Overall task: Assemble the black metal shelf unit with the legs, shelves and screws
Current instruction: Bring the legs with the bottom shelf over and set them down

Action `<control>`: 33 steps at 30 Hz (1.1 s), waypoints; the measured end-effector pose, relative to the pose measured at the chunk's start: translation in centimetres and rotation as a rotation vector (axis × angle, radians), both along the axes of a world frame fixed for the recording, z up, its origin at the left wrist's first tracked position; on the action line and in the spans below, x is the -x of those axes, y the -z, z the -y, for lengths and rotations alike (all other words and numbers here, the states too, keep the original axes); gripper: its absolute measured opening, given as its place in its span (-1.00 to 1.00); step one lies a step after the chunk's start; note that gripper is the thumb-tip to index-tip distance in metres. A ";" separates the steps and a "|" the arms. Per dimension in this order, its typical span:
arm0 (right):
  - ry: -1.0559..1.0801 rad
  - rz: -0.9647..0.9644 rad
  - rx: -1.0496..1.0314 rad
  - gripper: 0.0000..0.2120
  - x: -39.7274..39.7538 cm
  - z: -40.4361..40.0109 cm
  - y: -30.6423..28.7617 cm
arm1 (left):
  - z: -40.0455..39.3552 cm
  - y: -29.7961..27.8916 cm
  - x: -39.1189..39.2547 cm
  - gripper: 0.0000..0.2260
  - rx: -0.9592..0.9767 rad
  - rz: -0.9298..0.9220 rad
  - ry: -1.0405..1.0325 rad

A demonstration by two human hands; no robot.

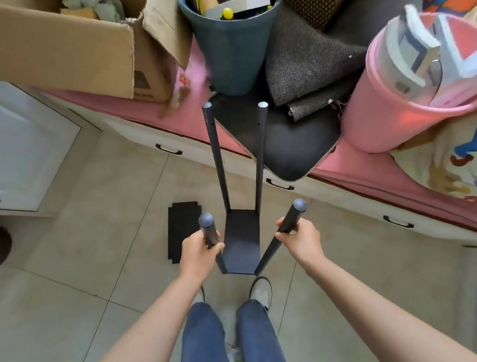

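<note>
A: Head view: left hand point(199, 248) grips the near-left leg point(211, 236), right hand point(298, 239) grips the near-right leg point(286, 228). Fingers wrapped tight on both.
B: Why both?
A: Probably steadying the frame upright. Bottom shelf point(241, 241) sits low between four legs, on the floor.
B: Next shelf?
A: Spare shelf panel point(182, 231) lies flat, just left.
</note>
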State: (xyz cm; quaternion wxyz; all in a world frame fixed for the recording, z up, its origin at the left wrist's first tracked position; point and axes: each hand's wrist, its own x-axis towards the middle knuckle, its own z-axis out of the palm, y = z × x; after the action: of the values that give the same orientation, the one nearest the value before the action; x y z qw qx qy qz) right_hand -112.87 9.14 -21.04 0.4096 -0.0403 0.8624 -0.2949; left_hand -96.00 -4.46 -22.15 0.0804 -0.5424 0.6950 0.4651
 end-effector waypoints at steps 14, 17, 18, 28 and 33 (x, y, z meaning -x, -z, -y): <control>0.151 -0.005 -0.011 -0.70 -1.1 -2.8 6.7 | -5.0 7.3 0.1 -0.90 -0.038 -0.011 -0.132; 0.122 -0.006 -0.023 -0.69 -1.2 -4.5 6.6 | -6.1 8.0 -0.5 -0.91 -0.101 0.037 -0.089; 0.114 0.000 -0.028 -0.69 -1.4 -5.1 6.6 | -6.5 8.1 -0.8 -0.91 -0.125 0.059 -0.083; -0.198 0.083 0.005 -0.82 -3.9 -8.0 6.3 | -9.5 7.9 -5.7 -0.68 -0.159 0.027 -0.039; -0.302 0.087 -0.020 -0.73 -5.5 -9.8 6.0 | -10.7 7.4 -7.4 -0.69 -0.127 -0.011 -0.056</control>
State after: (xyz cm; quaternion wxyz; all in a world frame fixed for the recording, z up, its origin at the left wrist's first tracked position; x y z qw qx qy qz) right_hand -107.36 18.99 -27.04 0.4868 -0.1525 0.8308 -0.2228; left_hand -88.61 6.28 -29.57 0.0980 -0.5528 0.6490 0.5134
